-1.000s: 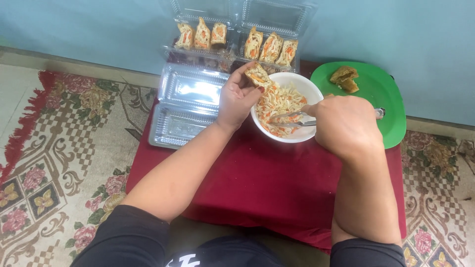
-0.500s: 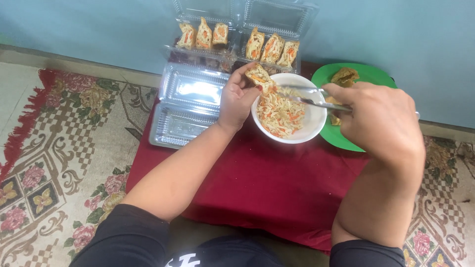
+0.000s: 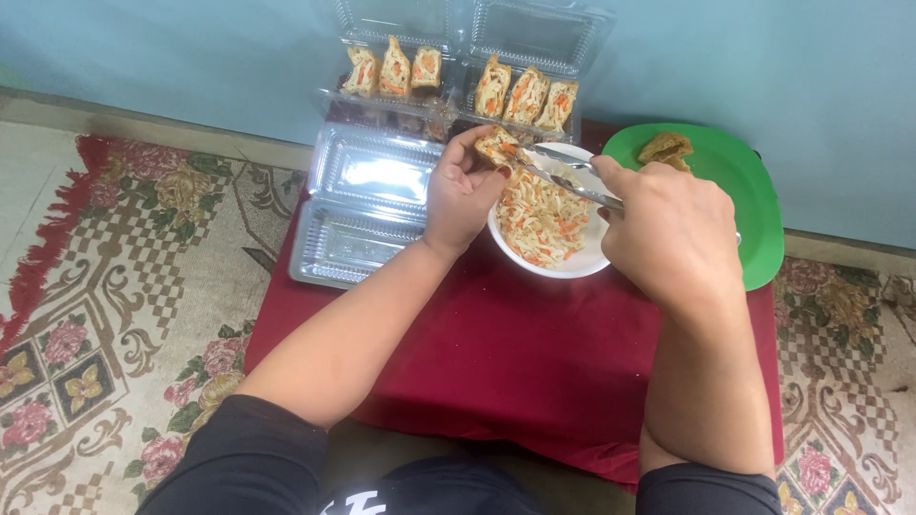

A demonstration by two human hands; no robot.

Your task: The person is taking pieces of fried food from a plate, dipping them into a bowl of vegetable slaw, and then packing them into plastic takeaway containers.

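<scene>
Bare red cloth (image 3: pixel 534 353) lies open near the person; trays crowd the far left. The bowl (image 3: pixel 582 262) holds shredded filling (image 3: pixel 539 219). The left hand (image 3: pixel 463 195) pinches a pouch (image 3: pixel 498 145) over the bowl's far rim. The right hand (image 3: pixel 673 229) clenches tongs (image 3: pixel 558 176), long axis running left-far, tips at the pouch. The green plate (image 3: pixel 735 181) carries one pouch.

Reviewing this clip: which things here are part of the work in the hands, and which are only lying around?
In use:
left hand, holding a tofu pocket
right hand, holding metal tongs at the pocket
white bowl of shredded filling
filled pieces in clear trays

Lying about:
empty clear tray
green plate with a fried piece
patterned rug
</scene>
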